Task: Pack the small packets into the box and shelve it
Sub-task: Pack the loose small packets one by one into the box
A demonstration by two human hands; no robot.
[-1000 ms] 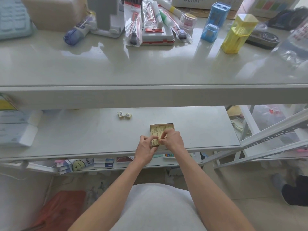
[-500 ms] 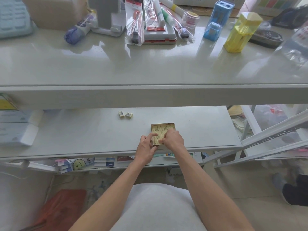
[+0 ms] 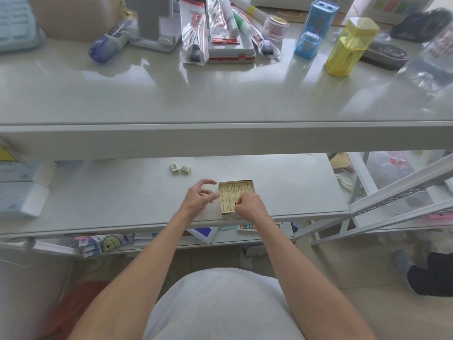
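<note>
A: Reporting box (image 3: 236,195) position: it lies on the lower shelf (image 3: 98,200), near the front edge, filled with small packets (image 3: 230,197).

B: Fingers?

A: I see my right hand (image 3: 248,206) curled, pressing a packet at the near corner. My left hand (image 3: 199,198) hovers beside the box, fingers (image 3: 208,182) spread, empty. Two loose packets (image 3: 180,168) lie well apart, farther back.

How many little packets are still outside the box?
2: both loose packets lie side by side on the shelf, beyond the left hand. None seem hidden.
</note>
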